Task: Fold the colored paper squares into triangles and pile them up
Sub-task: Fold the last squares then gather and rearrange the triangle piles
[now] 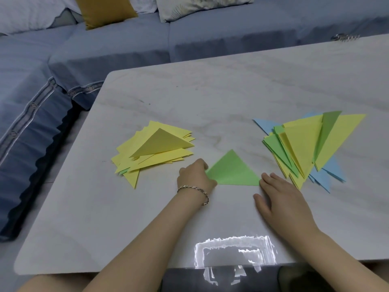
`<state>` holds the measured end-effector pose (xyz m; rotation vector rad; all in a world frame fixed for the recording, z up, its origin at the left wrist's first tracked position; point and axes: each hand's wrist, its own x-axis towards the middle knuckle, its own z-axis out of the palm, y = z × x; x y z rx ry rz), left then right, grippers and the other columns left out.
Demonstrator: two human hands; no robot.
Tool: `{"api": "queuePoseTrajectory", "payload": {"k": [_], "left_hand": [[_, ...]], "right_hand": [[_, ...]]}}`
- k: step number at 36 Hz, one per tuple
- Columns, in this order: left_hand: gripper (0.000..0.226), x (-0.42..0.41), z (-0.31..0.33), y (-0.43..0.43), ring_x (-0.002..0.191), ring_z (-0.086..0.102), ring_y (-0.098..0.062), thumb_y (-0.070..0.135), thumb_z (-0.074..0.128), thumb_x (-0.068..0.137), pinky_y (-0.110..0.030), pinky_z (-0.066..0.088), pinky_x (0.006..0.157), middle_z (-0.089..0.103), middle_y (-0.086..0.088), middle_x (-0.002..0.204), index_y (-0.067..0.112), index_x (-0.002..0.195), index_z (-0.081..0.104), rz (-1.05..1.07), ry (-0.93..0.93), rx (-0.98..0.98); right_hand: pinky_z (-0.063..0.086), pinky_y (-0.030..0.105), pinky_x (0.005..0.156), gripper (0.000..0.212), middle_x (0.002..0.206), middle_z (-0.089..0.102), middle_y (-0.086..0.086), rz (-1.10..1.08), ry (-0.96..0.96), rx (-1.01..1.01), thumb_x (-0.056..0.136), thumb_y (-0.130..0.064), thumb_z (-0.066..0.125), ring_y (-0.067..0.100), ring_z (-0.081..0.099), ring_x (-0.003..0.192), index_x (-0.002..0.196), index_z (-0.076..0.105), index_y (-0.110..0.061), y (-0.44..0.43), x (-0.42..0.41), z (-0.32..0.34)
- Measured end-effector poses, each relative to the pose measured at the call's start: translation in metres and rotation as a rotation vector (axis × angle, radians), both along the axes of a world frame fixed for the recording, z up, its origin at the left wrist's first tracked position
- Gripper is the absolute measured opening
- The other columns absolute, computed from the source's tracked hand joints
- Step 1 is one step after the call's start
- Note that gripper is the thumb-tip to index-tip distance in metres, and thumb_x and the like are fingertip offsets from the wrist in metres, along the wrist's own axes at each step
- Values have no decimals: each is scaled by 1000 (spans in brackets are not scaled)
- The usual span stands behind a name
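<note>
A green paper triangle (232,170) lies flat on the marble table (210,102), between my two hands. My left hand (194,175), with a bracelet on its wrist, has curled fingers pinching the triangle's left corner. My right hand (277,196) lies flat on the table with straight fingers, its fingertips at the triangle's right corner. A pile of mostly yellow folded triangles (155,148) sits to the left. A fanned pile of green, yellow and blue folded papers (309,148) sits to the right.
A blue-grey sofa (126,49) with white and mustard cushions (105,11) runs along the table's far and left sides. A small metal object (344,37) lies at the far right table edge. A bright light reflection (233,252) marks the near edge.
</note>
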<state>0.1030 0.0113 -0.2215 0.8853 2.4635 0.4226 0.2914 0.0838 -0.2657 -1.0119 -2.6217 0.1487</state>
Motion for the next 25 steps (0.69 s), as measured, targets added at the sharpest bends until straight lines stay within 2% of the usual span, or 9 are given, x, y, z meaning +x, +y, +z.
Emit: {"api": "queuePoseTrajectory", "payload": {"k": [3, 6, 9, 11, 14, 16, 19, 22, 25], "left_hand": [[19, -2, 0, 0, 88, 53, -20, 11, 62, 75, -23, 39, 66, 57, -6, 102, 21, 90, 55, 5, -7, 138], [30, -4, -4, -3, 66, 46, -10, 4, 63, 72, -10, 29, 50, 53, -6, 95, 27, 67, 44, 19, -50, 298], [33, -3, -5, -6, 62, 48, -6, 1, 62, 77, -5, 34, 52, 52, 6, 74, 27, 68, 44, 61, -164, 451], [30, -7, 1, -12, 63, 47, -2, 1, 57, 82, -5, 34, 56, 50, 10, 69, 27, 70, 47, 83, -173, 577], [17, -27, 9, -25, 77, 51, -9, 3, 48, 85, -14, 37, 69, 57, 11, 79, 15, 82, 60, 4, 67, 780], [19, -51, 11, -35, 82, 51, -11, 2, 46, 81, -20, 37, 73, 58, 7, 83, 7, 84, 65, -5, 237, 837], [23, -95, 14, -44, 86, 55, -17, 0, 45, 79, -24, 38, 78, 64, -6, 85, 4, 84, 67, 94, 361, 775], [27, -138, 13, -44, 97, 56, -34, -2, 45, 85, -35, 40, 83, 63, -16, 98, 10, 94, 68, 209, 438, 494], [33, -162, 6, -42, 107, 48, -36, 2, 44, 88, -38, 36, 88, 57, -16, 110, 16, 107, 66, 178, 436, 187]], "right_hand": [[52, 48, 76, 30, 98, 70, 17, -25, 33, 11, 74, -22, 61, 37, 66, 93, 87, 70, 3, -1, -6, 2], [54, 42, 67, 15, 83, 67, 17, -44, 65, -1, 65, -8, 78, 37, 65, 79, 72, 68, 1, -3, -11, 7], [54, 41, 65, 13, 85, 67, 18, -46, 81, 24, 67, -11, 73, 35, 66, 77, 75, 71, 0, -5, -15, 8], [54, 41, 64, 14, 84, 67, 16, -30, 100, 14, 65, -8, 75, 35, 66, 77, 76, 71, -1, -6, -17, 9], [54, 39, 63, 21, 81, 66, 14, -3, 113, -4, 56, -2, 82, 34, 65, 74, 73, 70, -3, -9, -21, 14], [54, 38, 63, 22, 81, 66, 12, 18, 126, -4, 55, -1, 83, 33, 65, 74, 72, 70, -4, -11, -24, 15], [54, 37, 65, 24, 84, 68, 10, 41, 135, -1, 53, -2, 84, 30, 67, 77, 73, 72, -6, -13, -30, 16], [54, 33, 62, 22, 83, 68, 8, 60, 128, -9, 53, -3, 84, 27, 67, 75, 70, 71, -8, -15, -37, 17], [53, 32, 62, 22, 81, 68, 6, 62, 132, -22, 52, -4, 85, 26, 67, 74, 68, 71, -10, -18, -44, 17]]}}
